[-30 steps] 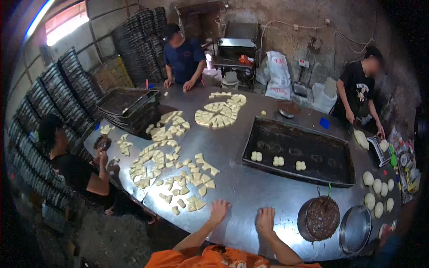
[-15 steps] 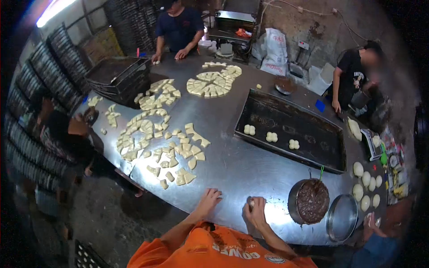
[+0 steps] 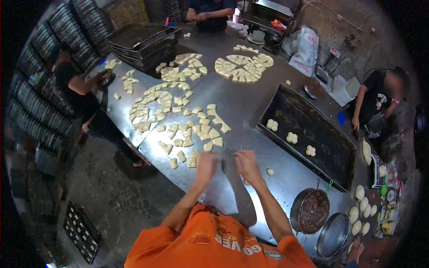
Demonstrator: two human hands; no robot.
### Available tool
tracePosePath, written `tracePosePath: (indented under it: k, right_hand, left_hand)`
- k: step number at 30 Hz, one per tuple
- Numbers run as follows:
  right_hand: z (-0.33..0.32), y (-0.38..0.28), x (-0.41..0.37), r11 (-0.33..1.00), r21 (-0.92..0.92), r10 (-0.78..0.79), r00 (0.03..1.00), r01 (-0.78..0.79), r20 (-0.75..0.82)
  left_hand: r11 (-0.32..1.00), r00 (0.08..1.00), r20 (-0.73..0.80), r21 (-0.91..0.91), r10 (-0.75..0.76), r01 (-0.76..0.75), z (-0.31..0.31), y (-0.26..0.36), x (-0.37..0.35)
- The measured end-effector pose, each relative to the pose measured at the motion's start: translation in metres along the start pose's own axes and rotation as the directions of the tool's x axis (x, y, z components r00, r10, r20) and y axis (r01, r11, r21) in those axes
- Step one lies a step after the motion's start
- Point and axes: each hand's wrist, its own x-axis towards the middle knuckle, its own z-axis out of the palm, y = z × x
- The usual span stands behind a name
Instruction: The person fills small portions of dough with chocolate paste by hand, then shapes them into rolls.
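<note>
My hands over a steel desk (image 3: 279, 193), seen from above. L hand (image 3: 207, 167) is motion-blurred, beside cut dough pcs (image 3: 193, 161); fingers look bent, can't tell if it holds anything. R hand (image 3: 246, 164) is level w/ it, a gap btwn the two, fingers curled in; can't tell if dough is inside. A small dough ball (image 3: 270, 172) sits just to its R, w/ the black tray (image 3: 319, 125) beyond, bearing 3 dough clusters (image 3: 292, 137).

Risks, my guess: L knuckles could nudge or squash the nearest pcs, as they're so close; a R swing could roll the loose ball away, or my forearm could catch the pan (image 3: 295, 209) of brown filling (image 3: 315, 212).

Pose: both arms reach fwd from my orange shirt (image 3: 223, 241), elbows out, forearms angled inward, wrists approx. in line w/ forearms.
</note>
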Motion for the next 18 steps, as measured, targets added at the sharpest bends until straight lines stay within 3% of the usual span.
tracePosePath:
  k: [1, 2, 3, 5, 7, 9, 10, 11, 13, 14, 16, 18]
  right_hand:
    - [0.023, -0.005, 0.017, 0.995, 0.044, -0.096, 0.991, 0.093, 0.09]
    - [0.044, -0.01, 0.03, 0.979, 0.094, -0.194, 0.967, 0.18, 0.166]
    - [0.061, -0.018, 0.041, 0.978, 0.1, -0.197, 0.969, 0.184, 0.15]
    - [0.085, -0.033, 0.066, 0.968, -0.068, -0.216, 0.942, 0.24, 0.255]
    - [0.107, -0.032, 0.078, 0.94, -0.258, -0.122, 0.926, 0.223, 0.358]
    - [0.1, -0.04, 0.068, 0.972, -0.195, -0.089, 0.973, 0.131, 0.213]
    - [0.097, -0.042, 0.055, 0.998, -0.034, -0.055, 0.996, 0.057, 0.065]
    - [0.073, -0.049, 0.038, 0.992, 0.066, -0.101, 0.99, 0.107, -0.097]
    - [0.034, -0.059, -0.014, 0.987, 0.145, 0.081, 0.988, -0.063, -0.128]
    - [0.013, -0.064, -0.047, 0.959, 0.233, 0.19, 0.975, -0.159, -0.116]
    - [-0.013, -0.061, -0.12, 0.972, 0.173, 0.196, 0.955, -0.159, -0.223]
    - [-0.007, -0.038, -0.2, 0.957, 0.068, 0.29, 0.935, -0.282, -0.202]
  left_hand:
    - [0.958, 0.996, -0.024, 0.274, -0.086, 0.09, -0.023, -0.009, 0.01]
    - [0.894, 0.984, -0.083, 0.413, -0.156, 0.177, -0.039, -0.014, 0.014]
    - [0.88, 0.98, -0.05, 0.433, -0.191, 0.194, -0.044, -0.032, 0.016]
    - [0.844, 0.989, 0.044, 0.528, -0.141, 0.097, -0.041, -0.067, 0.005]
    - [0.835, 0.949, 0.211, 0.544, -0.235, 0.086, -0.056, -0.063, 0.01]
    - [0.895, 0.883, 0.265, 0.339, -0.388, 0.291, -0.066, -0.069, 0.011]
    - [0.903, 0.891, 0.147, 0.08, -0.43, 0.423, -0.067, -0.081, 0.002]
    - [0.839, 0.861, 0.06, -0.198, -0.505, 0.506, -0.062, -0.088, -0.004]
    - [0.892, 0.89, -0.143, -0.204, -0.434, 0.402, -0.072, -0.043, -0.005]
    - [0.895, 0.903, -0.088, -0.205, -0.42, 0.396, -0.075, -0.026, -0.014]
    - [0.909, 0.934, 0.004, -0.229, -0.358, 0.349, -0.065, -0.004, -0.039]
    - [0.948, 0.962, 0.142, -0.187, -0.234, 0.258, -0.045, 0.01, -0.069]
